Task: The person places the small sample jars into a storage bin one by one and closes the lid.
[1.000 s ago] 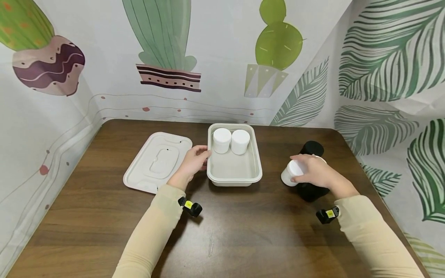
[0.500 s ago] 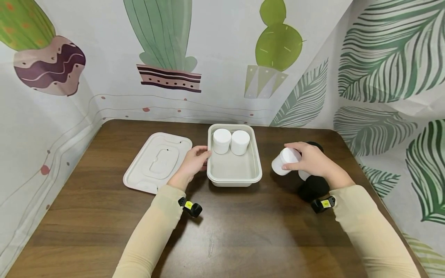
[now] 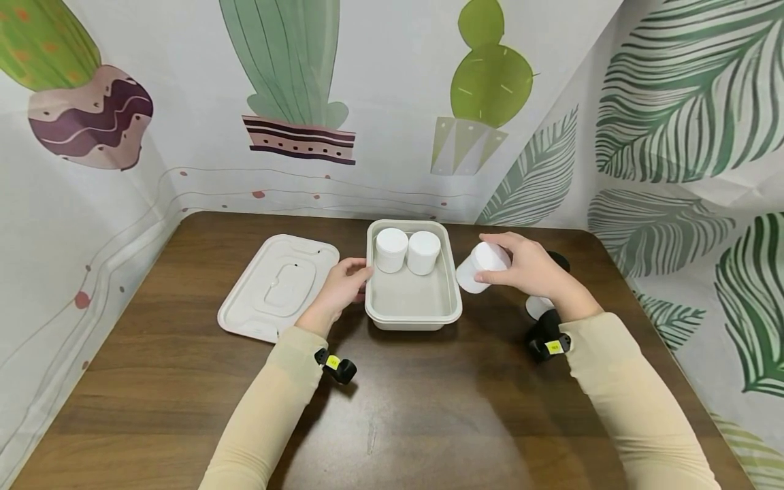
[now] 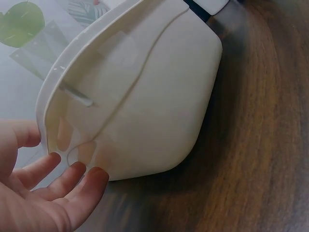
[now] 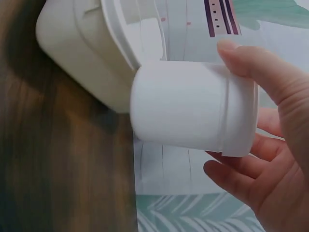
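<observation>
My right hand point(image 3: 531, 267) holds a white lidded jar point(image 3: 470, 273) by its lid end, tilted, just off the right rim of a pale plastic box point(image 3: 413, 299). In the right wrist view, the thumb and fingers lie on opposite sides of the jar's lid point(image 5: 240, 116). Two more white jars point(image 3: 390, 250) stand side by side at the back of the box. My left hand point(image 3: 337, 289) lightly grips the box's left side, thumb at the rim and fingertips against the outer wall, as the left wrist view shows.
The box's flat lid point(image 3: 269, 292) lies on the table left of it, partly behind my left hand. Under my right forearm, a white round thing point(image 3: 537, 307) and black cylinders point(image 3: 539, 327) are partly hidden. A printed cloth point(image 3: 392, 184) hangs behind the brown table point(image 3: 392, 408).
My right hand has lifted the white jar and carried it left, from beside the black cylinders to the box's right rim. My left hand and the box stay in place.
</observation>
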A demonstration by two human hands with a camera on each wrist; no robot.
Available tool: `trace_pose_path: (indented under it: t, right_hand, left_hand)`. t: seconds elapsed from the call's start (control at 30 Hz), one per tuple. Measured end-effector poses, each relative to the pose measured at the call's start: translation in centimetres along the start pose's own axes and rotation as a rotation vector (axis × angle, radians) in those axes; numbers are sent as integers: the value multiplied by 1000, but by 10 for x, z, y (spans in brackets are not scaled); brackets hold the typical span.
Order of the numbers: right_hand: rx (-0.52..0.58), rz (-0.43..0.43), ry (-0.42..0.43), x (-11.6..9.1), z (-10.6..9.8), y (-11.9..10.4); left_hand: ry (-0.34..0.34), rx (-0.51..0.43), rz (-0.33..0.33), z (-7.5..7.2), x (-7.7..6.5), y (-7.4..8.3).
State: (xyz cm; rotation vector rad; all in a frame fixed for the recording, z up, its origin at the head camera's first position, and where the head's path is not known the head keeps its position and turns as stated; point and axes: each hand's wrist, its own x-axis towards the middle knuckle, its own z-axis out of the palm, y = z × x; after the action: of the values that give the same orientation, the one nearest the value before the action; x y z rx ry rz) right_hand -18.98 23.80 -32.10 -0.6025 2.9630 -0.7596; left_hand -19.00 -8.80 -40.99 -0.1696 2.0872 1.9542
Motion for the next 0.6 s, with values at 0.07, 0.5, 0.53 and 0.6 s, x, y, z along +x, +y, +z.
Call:
trace_pose_path:
  t: [0.07,0.5,0.53,0.6]
  right_hand:
    - [21,-18,19,3,2,-3]
    - [277,-30,158,21,31,-15]
    - [297,-28,164,23,35,-16]
    - [339,-25,173,26,41,-17]
  left_hand:
    - [1,2,1,0,0,0]
    - [17,19,4,0,1,-2]
    - [16,19,3,0,2,-2]
    - [13,14,1,0,2,-2]
